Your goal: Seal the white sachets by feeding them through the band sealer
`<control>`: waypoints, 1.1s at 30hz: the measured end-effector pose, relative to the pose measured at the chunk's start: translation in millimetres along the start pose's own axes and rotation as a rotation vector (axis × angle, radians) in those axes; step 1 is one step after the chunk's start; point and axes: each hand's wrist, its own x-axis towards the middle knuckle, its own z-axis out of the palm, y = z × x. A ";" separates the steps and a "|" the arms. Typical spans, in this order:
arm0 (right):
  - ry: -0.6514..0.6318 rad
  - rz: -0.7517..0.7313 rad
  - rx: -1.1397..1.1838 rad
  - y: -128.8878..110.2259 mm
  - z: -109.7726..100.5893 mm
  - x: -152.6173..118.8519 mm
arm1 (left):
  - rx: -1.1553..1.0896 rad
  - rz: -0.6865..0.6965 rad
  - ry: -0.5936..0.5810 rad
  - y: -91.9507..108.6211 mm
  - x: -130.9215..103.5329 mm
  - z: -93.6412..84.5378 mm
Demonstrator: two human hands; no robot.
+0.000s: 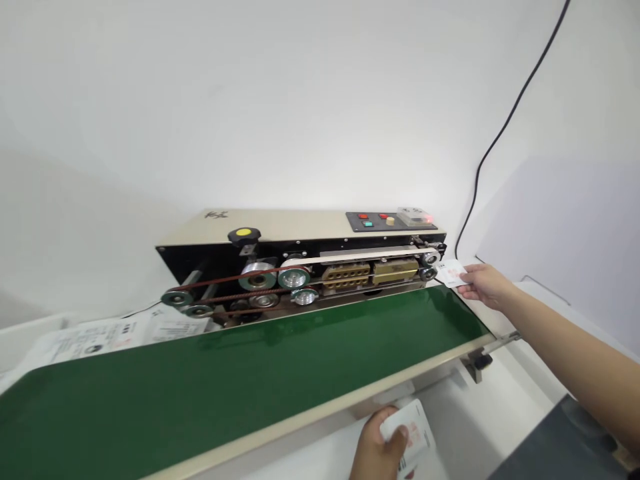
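A continuous band sealer (300,227) with belts, rollers and brass-coloured blocks stands in front of me. At the right end of its rollers, my right hand (484,285) pinches a small white pouch (449,272) with faint red print. The pouch's left edge meets the rollers; whether it is between the belts I cannot tell. Below the front edge of the green conveyor belt (280,373), my left hand (379,448) is closed on white pouches (417,432) with red and black print. Its thumb presses on the top one, and the frame's bottom edge cuts off part of the stack.
A control panel (385,221) with coloured buttons and a knob sits atop the sealer. Printed white sheets or bags (100,337) lie behind the belt at left. A black cable (505,127) runs down the wall at right. A metal bar (501,342) juts from the conveyor's right end.
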 end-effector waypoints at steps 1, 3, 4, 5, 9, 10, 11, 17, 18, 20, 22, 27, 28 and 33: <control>-0.005 0.003 -0.010 0.0 2.1 0.7 | -0.001 0.003 -0.001 -1.0 0.5 -0.5; -0.018 0.008 -0.029 0.7 4.9 2.5 | -0.003 0.004 0.010 -2.9 1.3 -1.4; -0.025 0.010 -0.038 1.4 5.8 3.5 | -0.002 0.006 0.016 -3.7 1.5 -1.6; -0.032 0.011 -0.047 2.1 6.6 4.5 | -0.002 0.006 0.018 -4.1 1.5 -1.7; -0.056 0.013 -0.078 3.8 10.5 6.0 | -0.014 0.005 -0.007 -2.4 -0.4 -1.0; -0.061 0.012 -0.084 3.8 11.8 5.7 | -0.012 0.002 -0.012 -1.5 -1.2 -0.7; -0.067 0.009 -0.089 3.5 13.3 5.1 | -0.007 0.002 -0.015 -0.7 -1.8 -0.5; -0.089 -0.024 -0.140 1.1 23.5 0.1 | 0.002 0.012 -0.037 1.0 -3.8 0.5; -0.086 -0.038 -0.158 0.6 24.2 -1.1 | -0.001 0.011 -0.043 1.1 -3.8 0.5; -0.067 -0.068 -0.199 -0.5 22.5 -5.3 | -0.003 0.009 -0.047 1.1 -3.6 0.2; -0.011 -0.138 -0.276 -0.3 15.8 -14.6 | -0.003 0.012 -0.050 0.5 -2.9 -0.7; 0.232 -0.516 -0.587 27.4 -10.1 -76.1 | 0.004 -0.035 -0.016 -5.0 0.8 -4.6; 0.200 -0.557 -0.566 40.7 -12.3 -93.4 | 0.002 -0.057 0.000 -6.5 1.6 -5.6; -0.143 -0.519 -0.447 136.7 10.7 -158.5 | 0.021 -0.005 -0.001 -11.7 3.7 -9.5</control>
